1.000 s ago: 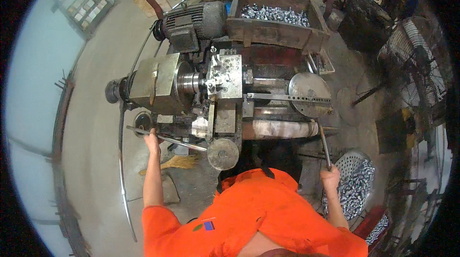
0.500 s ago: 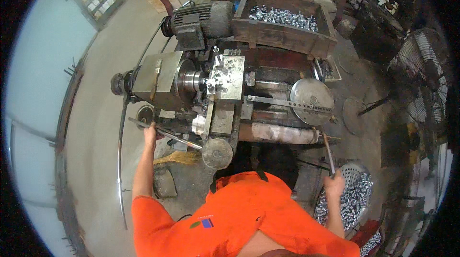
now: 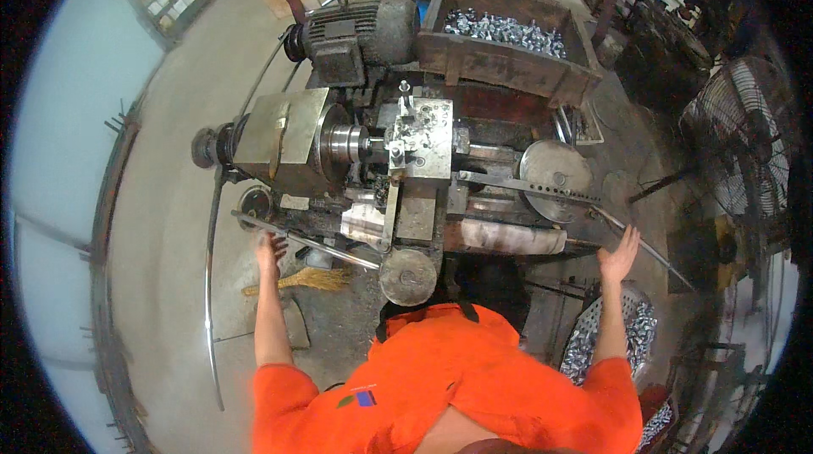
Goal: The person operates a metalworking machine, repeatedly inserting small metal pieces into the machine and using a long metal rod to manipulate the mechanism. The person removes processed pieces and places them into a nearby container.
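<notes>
Slanting left lever: just ahead of the left grip, its fingers loose and unclenched.
Right lever: angles past the right grip, fingers spread, released (contact unclear for both).
Machine: ahead of and between both grips.
Floor: stretches left of the left grip.
Perforated basket: rim behind and below the right grip.

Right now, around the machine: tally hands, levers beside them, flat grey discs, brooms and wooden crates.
Hands: 2 (left hand, right hand)
Levers: 2 (left lever, right lever)
Discs: 2 (large disc, small disc)
Broom: 1
Wooden crate: 1
Total: 8
</notes>
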Motion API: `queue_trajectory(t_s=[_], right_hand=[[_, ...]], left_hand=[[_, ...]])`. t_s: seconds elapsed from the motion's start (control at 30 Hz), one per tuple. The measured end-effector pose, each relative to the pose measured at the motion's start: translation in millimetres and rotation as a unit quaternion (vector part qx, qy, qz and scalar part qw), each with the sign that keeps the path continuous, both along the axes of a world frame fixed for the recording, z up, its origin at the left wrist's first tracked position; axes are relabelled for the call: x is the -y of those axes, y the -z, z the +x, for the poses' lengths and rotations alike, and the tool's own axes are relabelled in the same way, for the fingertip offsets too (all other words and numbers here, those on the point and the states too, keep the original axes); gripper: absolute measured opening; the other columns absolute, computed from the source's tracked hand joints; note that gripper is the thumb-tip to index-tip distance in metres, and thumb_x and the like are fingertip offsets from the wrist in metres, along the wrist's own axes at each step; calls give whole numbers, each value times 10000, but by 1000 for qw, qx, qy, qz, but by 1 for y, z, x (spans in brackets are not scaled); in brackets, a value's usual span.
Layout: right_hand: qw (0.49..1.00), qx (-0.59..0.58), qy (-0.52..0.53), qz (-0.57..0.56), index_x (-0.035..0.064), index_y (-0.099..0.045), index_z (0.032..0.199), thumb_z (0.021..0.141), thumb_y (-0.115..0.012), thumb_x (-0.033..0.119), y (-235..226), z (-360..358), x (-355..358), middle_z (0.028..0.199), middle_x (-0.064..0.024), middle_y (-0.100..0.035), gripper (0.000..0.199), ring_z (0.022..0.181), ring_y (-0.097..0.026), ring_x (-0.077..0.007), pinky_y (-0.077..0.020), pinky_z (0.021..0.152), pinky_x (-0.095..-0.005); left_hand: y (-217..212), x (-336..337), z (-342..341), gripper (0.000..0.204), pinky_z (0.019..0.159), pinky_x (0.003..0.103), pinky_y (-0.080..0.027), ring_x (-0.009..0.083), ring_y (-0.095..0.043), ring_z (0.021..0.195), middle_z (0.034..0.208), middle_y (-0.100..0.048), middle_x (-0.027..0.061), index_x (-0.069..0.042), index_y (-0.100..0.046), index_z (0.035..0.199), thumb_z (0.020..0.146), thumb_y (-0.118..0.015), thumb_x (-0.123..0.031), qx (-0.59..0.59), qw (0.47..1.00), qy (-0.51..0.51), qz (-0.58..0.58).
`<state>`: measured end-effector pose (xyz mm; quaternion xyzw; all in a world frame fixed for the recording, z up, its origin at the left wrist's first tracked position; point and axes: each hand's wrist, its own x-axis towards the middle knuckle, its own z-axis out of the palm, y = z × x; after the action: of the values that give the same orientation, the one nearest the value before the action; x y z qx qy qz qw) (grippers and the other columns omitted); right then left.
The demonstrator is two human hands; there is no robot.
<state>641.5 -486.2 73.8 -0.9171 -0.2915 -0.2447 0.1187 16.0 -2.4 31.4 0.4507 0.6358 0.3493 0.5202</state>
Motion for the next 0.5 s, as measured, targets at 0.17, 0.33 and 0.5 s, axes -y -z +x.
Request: queue_trajectory(t_s=[0.17, 0.33, 0.5], right_hand=[[985, -154, -68, 45, -9, -493, 1196, 575, -634, 166, 31, -60, 14, 1216, -230, -491, 660, 1122, -467, -368, -370, 960, -405], [963, -244, -91, 69, -13, -614, 992, 575, -598, 137, 27, -89, 1, 1016, -225, -593, 444, 909, -576, -374, -460, 816, -400], [941, -307, -87, 109, 1, -656, 878, 594, -581, 108, -2, -107, -27, 899, -182, -638, 312, 844, -610, -351, -480, 742, -373]], left_hand=[[42, 26, 25, 441, 680, 413, -496, 311, -631, 803, 814, -634, 197, -12, -611, 900, 786, -597, -439, -512, 784, 317, 148], [111, 44, 58, 394, 659, 418, -511, 334, -631, 739, 716, -629, 138, -61, -614, 810, 751, -619, -451, -568, 802, 143, 116], [163, 47, 51, 393, 646, 447, -491, 361, -610, 733, 793, -615, 167, -48, -552, 874, 770, -600, -424, -490, 836, 139, 206]])
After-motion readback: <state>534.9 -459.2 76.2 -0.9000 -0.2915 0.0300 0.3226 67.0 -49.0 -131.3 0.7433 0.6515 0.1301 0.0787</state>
